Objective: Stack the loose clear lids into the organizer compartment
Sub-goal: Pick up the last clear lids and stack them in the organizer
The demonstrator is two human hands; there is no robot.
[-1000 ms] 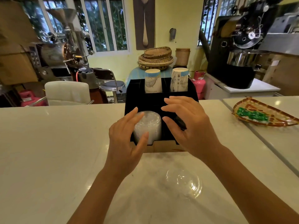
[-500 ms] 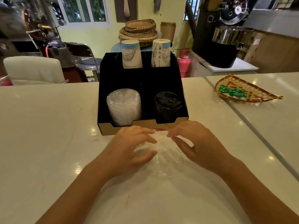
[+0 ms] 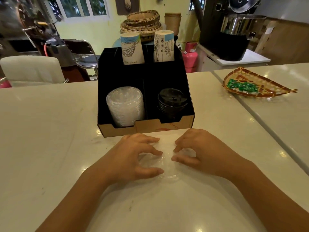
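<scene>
A loose clear dome lid (image 3: 167,163) lies on the white counter just in front of the black organizer (image 3: 167,127). My left hand (image 3: 133,158) curls around its left side, and my right hand (image 3: 202,153) curls around its right side, fingertips on the lid. The lid rests on the counter. A stack of clear lids (image 3: 125,106) fills the organizer's front left compartment. Black lids (image 3: 172,102) sit in the front right compartment. Two stacks of paper cups (image 3: 132,48) stand in the back compartments.
A woven tray with green wrapped sweets (image 3: 257,86) sits on the counter to the right, beyond a seam in the counter. Behind the counter are a chair, baskets, a pink canister and coffee machines.
Both hands drew back from the organizer's clear lid stack to the loose lid on the counter and closed around it. The view tilted down.
</scene>
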